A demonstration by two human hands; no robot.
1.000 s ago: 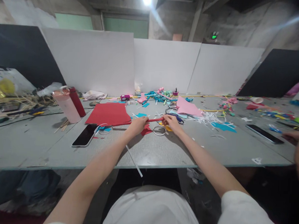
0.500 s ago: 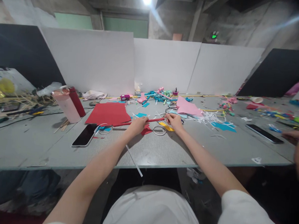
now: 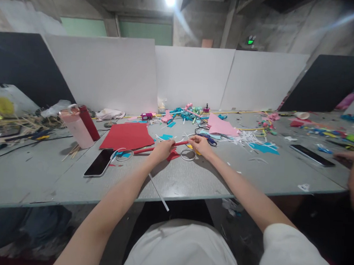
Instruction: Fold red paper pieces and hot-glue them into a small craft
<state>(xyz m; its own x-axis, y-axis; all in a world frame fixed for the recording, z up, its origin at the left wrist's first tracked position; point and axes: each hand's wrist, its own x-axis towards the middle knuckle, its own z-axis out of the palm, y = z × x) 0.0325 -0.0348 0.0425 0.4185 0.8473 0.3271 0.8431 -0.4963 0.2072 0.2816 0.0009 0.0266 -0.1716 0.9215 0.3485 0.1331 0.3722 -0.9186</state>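
A narrow red strip (image 3: 181, 143) runs between my two hands above the grey table. My left hand (image 3: 163, 148) is closed on it, and more of the strip reaches left past that hand. My right hand (image 3: 200, 145) pinches its right end. Just below the strip lies a roll of white tape (image 3: 188, 154), with a red scrap (image 3: 173, 155) beside it and a yellow piece partly under my right hand. Blue-handled scissors (image 3: 210, 139) rest behind my right hand. A red sheet (image 3: 127, 136) lies to the left.
On the left are a black-screened phone (image 3: 99, 163), a pink bottle (image 3: 77, 128) and a red bottle (image 3: 89, 123). A white stick (image 3: 159, 192) overhangs the front edge. Pink paper (image 3: 221, 125) and white shreds lie right of centre. Another person's hand (image 3: 346, 156) is at the far right.
My right hand has moved left along the red strip, closer to my left hand. The blue-handled scissors behind it now show more fully. The view has shifted slightly.
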